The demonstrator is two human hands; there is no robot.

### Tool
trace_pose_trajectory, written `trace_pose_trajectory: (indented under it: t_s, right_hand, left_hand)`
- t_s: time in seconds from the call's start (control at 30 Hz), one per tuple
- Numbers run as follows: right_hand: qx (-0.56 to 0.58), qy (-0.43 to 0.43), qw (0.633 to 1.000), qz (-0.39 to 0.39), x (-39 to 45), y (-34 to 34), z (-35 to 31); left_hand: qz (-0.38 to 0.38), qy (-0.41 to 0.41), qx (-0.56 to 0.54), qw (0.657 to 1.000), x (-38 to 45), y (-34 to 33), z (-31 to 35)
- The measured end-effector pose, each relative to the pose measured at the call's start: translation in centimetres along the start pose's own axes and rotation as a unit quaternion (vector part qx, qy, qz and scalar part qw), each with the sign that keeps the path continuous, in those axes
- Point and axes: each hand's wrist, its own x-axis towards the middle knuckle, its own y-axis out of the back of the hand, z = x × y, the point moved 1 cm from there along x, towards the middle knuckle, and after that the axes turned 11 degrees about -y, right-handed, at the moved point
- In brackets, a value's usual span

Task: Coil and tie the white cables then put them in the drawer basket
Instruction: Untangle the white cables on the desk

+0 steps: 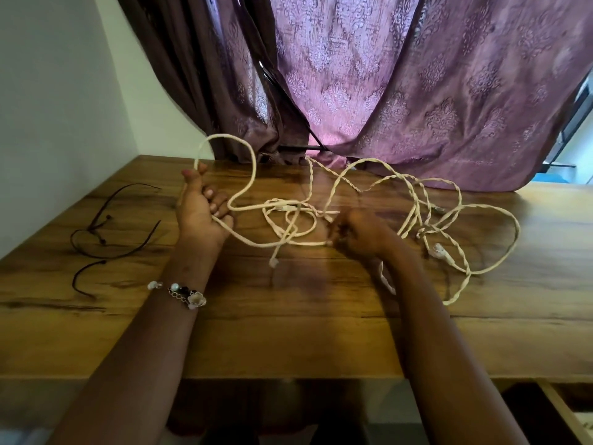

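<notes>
Both hands grip the white cables (369, 200); my left hand (202, 207) lifts a loop; my right hand (359, 234) pinches a strand; the tangle sprawls beyond it.

Your right hand (359, 232) is smeared by motion blur, so you cannot tell how its fingers take the white cables (417, 200). A cable stretch disappears behind your right forearm. The drawer (564, 409) is cut off at the lower right corner, its contents unreadable.
</notes>
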Motion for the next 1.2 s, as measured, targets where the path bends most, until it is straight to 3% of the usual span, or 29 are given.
trace_pose_trajectory:
  t_s: [0.07,0.13,0.23,0.33,0.4,0.47,0.53,0.57,0.63,0.7,0.73,0.83,0.9,0.97,1.03,1.13,1.2]
  right_hand:
    - [0.0,-0.041,0.997,0.069,-0.2,0.6,1.2]
    - [-0.017,-0.062,0.995,0.081,-0.4,0.9,1.4]
    - [-0.056,-0.098,0.993,0.039,-0.5,0.3,1.2]
    - [-0.018,-0.107,0.994,0.028,-0.7,0.5,0.8]
    - [0.004,-0.087,0.996,0.024,-1.0,0.6,0.1]
    - [0.145,-0.107,0.983,0.029,-1.2,0.2,-0.9]
    - [0.376,-0.149,0.914,0.029,-0.9,-0.6,-1.8]
    - [0.447,-0.152,0.881,0.037,-0.6,-0.8,-2.1]
    - [0.486,-0.139,0.859,0.081,0.1,-0.5,-2.3]
    - [0.533,-0.123,0.829,0.116,0.3,1.0,-2.4]
    - [0.568,-0.11,0.806,0.127,0.3,2.0,-2.3]
    - [0.677,-0.098,0.716,0.14,0.4,4.9,-1.2]
    - [0.717,-0.089,0.676,0.148,0.5,6.2,-0.7]
    - [0.73,-0.075,0.659,0.164,0.6,7.1,-0.5]
    - [0.76,-0.043,0.618,0.197,0.3,8.1,-0.4]
    - [0.832,0.014,0.512,0.212,0.3,9.5,0.5]
    - [0.846,0.021,0.488,0.215,0.8,10.0,1.5]
  left_hand:
    - [0.013,-0.027,0.08,0.996,0.3,0.3,-0.2]
    - [0.009,-0.103,0.256,0.961,0.2,0.5,-1.0]
    - [0.003,-0.222,0.513,0.829,0.1,1.2,-2.3]
    - [-0.012,-0.27,0.683,0.678,-0.3,1.4,-2.5]
    - [-0.048,-0.355,0.693,0.626,-1.4,0.6,-2.0]
    - [-0.142,-0.476,0.622,0.605,-3.1,-0.7,-1.8]
    - [-0.263,-0.533,0.579,0.558,-4.5,-1.6,-2.9]
    - [-0.322,-0.517,0.595,0.523,-4.8,-1.9,-3.7]
    - [-0.419,-0.406,0.69,0.428,-5.1,-2.0,-5.6]
    - [-0.448,-0.313,0.769,0.33,-4.8,-1.9,-6.9]
    - [-0.451,-0.292,0.786,0.307,-4.5,-1.7,-7.2]
    - [-0.444,-0.274,0.804,0.284,-4.5,-1.9,-7.3]
    - [-0.441,-0.244,0.81,0.298,-4.8,-2.0,-7.3]
    - [-0.433,-0.222,0.811,0.324,-5.1,-2.2,-7.3]
    - [-0.433,-0.216,0.815,0.319,-5.1,-2.6,-7.2]
    - [-0.427,-0.196,0.825,0.315,-4.9,-3.0,-7.4]
    - [-0.417,-0.19,0.833,0.312,-4.7,-3.1,-7.6]
